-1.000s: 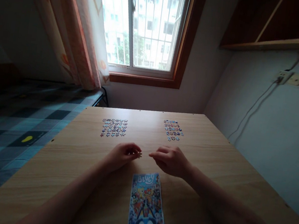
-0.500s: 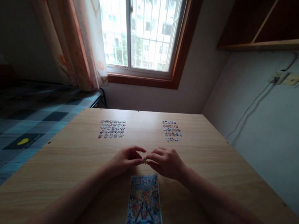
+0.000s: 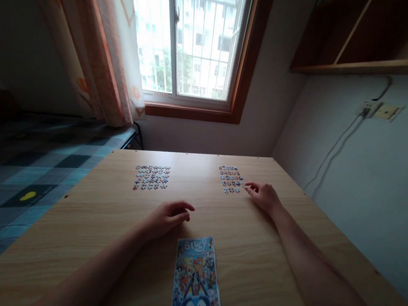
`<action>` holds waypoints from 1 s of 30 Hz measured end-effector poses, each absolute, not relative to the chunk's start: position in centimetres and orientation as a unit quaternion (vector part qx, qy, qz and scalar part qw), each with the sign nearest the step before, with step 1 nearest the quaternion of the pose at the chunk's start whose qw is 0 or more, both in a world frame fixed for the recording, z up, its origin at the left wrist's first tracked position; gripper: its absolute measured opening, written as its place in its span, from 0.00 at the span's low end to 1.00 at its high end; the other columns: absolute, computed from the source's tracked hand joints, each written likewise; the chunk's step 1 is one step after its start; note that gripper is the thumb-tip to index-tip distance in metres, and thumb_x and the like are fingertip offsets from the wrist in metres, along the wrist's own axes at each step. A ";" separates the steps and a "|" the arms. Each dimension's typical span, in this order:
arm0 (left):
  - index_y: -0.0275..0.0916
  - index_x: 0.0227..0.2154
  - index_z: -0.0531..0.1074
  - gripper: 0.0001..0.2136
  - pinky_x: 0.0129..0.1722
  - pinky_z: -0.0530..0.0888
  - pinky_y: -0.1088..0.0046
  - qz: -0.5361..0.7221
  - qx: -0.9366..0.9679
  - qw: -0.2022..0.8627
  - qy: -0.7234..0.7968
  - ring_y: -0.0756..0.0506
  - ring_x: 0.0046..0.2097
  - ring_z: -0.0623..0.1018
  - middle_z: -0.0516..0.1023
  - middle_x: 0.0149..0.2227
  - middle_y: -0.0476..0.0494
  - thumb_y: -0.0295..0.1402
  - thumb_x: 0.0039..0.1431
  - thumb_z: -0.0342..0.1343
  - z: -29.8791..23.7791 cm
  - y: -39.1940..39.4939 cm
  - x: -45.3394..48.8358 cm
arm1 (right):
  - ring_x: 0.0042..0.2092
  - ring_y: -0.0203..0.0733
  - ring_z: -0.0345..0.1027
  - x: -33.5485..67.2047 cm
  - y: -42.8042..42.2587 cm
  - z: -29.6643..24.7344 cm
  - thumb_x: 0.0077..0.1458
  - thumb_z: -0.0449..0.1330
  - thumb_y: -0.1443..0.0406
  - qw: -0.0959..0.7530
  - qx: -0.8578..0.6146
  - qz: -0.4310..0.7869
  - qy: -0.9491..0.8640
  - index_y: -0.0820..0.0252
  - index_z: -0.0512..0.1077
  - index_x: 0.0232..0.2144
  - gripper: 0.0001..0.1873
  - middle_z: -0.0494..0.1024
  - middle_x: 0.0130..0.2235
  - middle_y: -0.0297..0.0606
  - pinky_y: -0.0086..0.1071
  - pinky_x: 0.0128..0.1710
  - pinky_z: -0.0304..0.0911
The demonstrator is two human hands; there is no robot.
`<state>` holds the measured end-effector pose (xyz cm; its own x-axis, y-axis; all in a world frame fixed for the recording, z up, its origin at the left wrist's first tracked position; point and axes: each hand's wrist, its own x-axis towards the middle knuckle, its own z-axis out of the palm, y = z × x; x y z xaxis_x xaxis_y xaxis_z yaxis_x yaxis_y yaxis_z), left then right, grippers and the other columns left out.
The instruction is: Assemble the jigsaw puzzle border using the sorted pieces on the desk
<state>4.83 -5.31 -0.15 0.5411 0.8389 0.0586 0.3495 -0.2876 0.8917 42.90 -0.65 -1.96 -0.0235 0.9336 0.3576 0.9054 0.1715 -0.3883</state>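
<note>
My right hand [image 3: 264,196] reaches to the right edge of the right-hand group of jigsaw puzzle pieces [image 3: 230,175]. Its thumb and forefinger are pinched at a small, pale puzzle piece [image 3: 244,185] at the end of one row. My left hand [image 3: 173,216] rests on the table above the picture sheet, fingers curved and a gap between thumb and forefinger, with nothing visible in it. A printed Bluey picture sheet [image 3: 197,282] with a blue cartoon dog lies nearest me.
Another group of puzzle pieces [image 3: 151,177] lies in rows at the left of the wooden table [image 3: 102,240]. A checked bed [image 3: 44,167] adjoins its left side. Beyond are a window [image 3: 203,47] and curtain [image 3: 101,44]; a power cord [image 3: 330,152] hangs on the right wall.
My hands have parted. The right one moved away and right, from the small puzzle piece pinched between both hands to the right-hand group. The left stayed nearly in place and let go.
</note>
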 end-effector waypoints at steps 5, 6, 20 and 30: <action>0.37 0.42 0.78 0.13 0.40 0.73 0.69 0.259 0.766 0.429 0.402 0.46 0.36 0.77 0.81 0.33 0.44 0.36 0.57 0.55 -0.2 -5.3 4.8 | 0.33 0.37 0.73 43.3 -0.4 -2.7 0.56 0.59 0.55 0.252 -0.655 0.040 -0.711 0.52 0.80 0.42 0.15 0.82 0.34 0.34 0.29 0.35 0.64; 0.37 0.42 0.78 0.14 0.40 0.73 0.70 0.258 0.768 0.426 0.403 0.46 0.36 0.77 0.81 0.33 0.44 0.36 0.57 0.55 -0.2 -5.3 4.8 | 0.34 0.38 0.73 43.3 -0.3 -2.8 0.56 0.59 0.55 0.248 -0.657 0.041 -0.711 0.52 0.81 0.42 0.15 0.82 0.35 0.34 0.29 0.35 0.64; 0.37 0.41 0.78 0.12 0.41 0.74 0.70 0.258 0.778 0.419 0.391 0.46 0.37 0.77 0.81 0.34 0.44 0.35 0.57 0.55 0.1 -5.5 4.9 | 0.35 0.38 0.72 43.6 0.0 -3.3 0.58 0.58 0.57 0.234 -0.646 0.037 -0.725 0.50 0.81 0.41 0.14 0.81 0.38 0.35 0.29 0.36 0.63; 0.38 0.40 0.77 0.12 0.41 0.74 0.69 0.258 0.779 0.416 0.392 0.46 0.37 0.78 0.81 0.34 0.44 0.35 0.58 0.54 -0.2 -5.4 4.9 | 0.36 0.39 0.73 42.6 -0.2 -3.3 0.58 0.58 0.58 0.239 -0.654 0.022 -0.717 0.49 0.82 0.41 0.14 0.82 0.39 0.35 0.29 0.35 0.63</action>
<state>4.91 -5.44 -0.17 0.5597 0.8252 0.0758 0.3968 -0.3472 0.8497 42.63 -0.24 -3.31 -0.0304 0.9490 0.3139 0.9277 0.1437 -0.3447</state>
